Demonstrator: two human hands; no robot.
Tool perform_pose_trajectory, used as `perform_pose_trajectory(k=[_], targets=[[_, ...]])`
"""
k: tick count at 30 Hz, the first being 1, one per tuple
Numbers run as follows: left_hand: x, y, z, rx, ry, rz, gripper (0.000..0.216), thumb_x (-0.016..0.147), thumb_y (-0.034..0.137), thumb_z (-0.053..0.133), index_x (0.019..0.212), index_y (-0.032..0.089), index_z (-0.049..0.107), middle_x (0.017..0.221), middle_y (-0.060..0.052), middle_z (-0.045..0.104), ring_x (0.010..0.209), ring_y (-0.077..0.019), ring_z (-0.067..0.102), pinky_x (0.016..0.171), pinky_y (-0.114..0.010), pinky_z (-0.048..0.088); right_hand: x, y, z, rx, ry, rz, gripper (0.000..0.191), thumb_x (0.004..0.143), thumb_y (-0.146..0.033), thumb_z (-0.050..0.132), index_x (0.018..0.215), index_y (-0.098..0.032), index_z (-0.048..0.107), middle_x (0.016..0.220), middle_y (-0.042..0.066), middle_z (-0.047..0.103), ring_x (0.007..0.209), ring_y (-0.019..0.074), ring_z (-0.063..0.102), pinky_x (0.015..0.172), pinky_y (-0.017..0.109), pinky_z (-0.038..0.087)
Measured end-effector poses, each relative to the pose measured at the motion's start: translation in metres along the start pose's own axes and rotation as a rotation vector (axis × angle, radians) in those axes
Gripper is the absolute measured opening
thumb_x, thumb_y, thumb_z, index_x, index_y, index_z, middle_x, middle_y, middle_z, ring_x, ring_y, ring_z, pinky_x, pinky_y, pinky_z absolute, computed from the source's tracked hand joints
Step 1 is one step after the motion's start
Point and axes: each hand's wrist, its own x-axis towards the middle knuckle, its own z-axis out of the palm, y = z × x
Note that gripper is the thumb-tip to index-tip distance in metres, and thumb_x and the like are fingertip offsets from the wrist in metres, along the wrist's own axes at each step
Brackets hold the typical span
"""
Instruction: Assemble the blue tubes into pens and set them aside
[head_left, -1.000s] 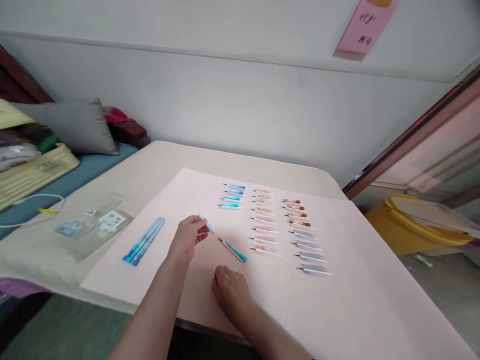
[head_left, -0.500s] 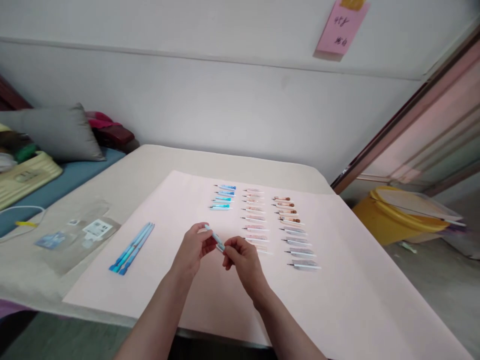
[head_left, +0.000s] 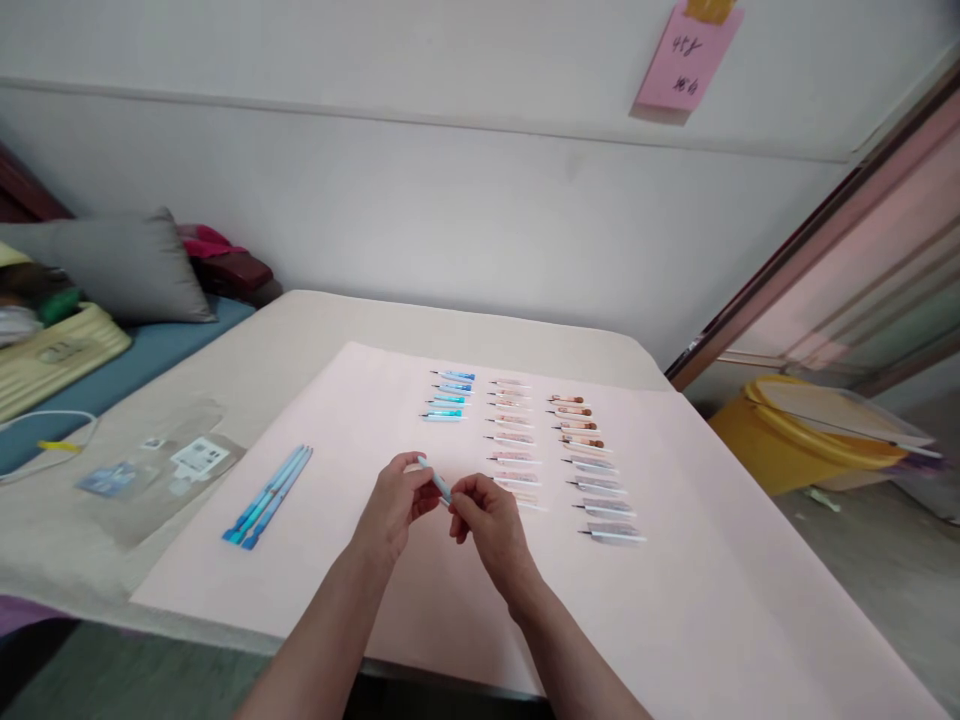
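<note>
A slim light-blue pen [head_left: 434, 478] is held slantwise between my two hands, above the pale pink sheet. My left hand [head_left: 396, 503] is closed around its upper part, thumb and fingers along the barrel. At the lower right end, my right hand [head_left: 482, 512] pinches it with thumb and fingertips, which hide that end. To the left lie three blue pens [head_left: 268, 498] side by side. Beyond my hands are short rows of slim pieces with dark pointed tips: blue ones [head_left: 451, 399], pale pinkish ones [head_left: 513, 437], brown ones [head_left: 576, 426] and grey ones [head_left: 604, 509].
The pink sheet [head_left: 330, 590] covers much of the cream-topped table [head_left: 360, 312]. Clear plastic packaging with a white label [head_left: 199, 456] lies at the left. A yellow bin [head_left: 796, 435] stands on the floor at right. A grey cushion [head_left: 112, 265] rests at the far left.
The pen and both hands have barely shifted, and the pen's upper end sits slightly lower. The view has moved a little. The laid-out pieces stay in place.
</note>
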Motion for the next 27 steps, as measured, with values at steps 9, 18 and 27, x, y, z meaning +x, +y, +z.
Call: perform_pose_trajectory(k=[9,18,27], targets=[[-0.002,0.006,-0.002,-0.146,-0.025,-0.085,0.021,0.066,0.017,0.065,0.085,0.016,0.054,0.068,-0.004,0.061,0.060,-0.0114,0.059,0.059,-0.022,0.046,0.004,0.004,-0.011,-0.167,0.109,-0.014,0.025,0.084,-0.039,0.042,0.069,-0.019,0.046,0.055,-0.005,0.053,0.034,0.0063,0.040,0.036,0.019,0.030],[0.007,0.023,-0.024,-0.214,0.070,-0.023,0.021,0.067,0.013,0.065,0.085,0.015,0.056,0.072,-0.005,0.063,0.061,-0.0119,0.061,0.055,-0.021,0.048,0.005,0.030,-0.016,-1.444,-0.073,-0.139,0.019,0.081,-0.013,0.041,0.082,-0.018,0.059,0.083,0.007,0.062,0.068,0.0193,0.062,0.055,0.027,0.040],[0.005,0.028,-0.028,-0.270,0.096,-0.005,0.019,0.068,0.010,0.064,0.085,0.015,0.057,0.071,-0.005,0.064,0.060,-0.0117,0.062,0.055,-0.021,0.048,0.007,0.039,-0.006,-1.615,-0.164,-0.171,0.028,0.078,-0.002,0.038,0.092,-0.015,0.059,0.086,0.011,0.060,0.068,0.0202,0.064,0.052,0.027,0.039]])
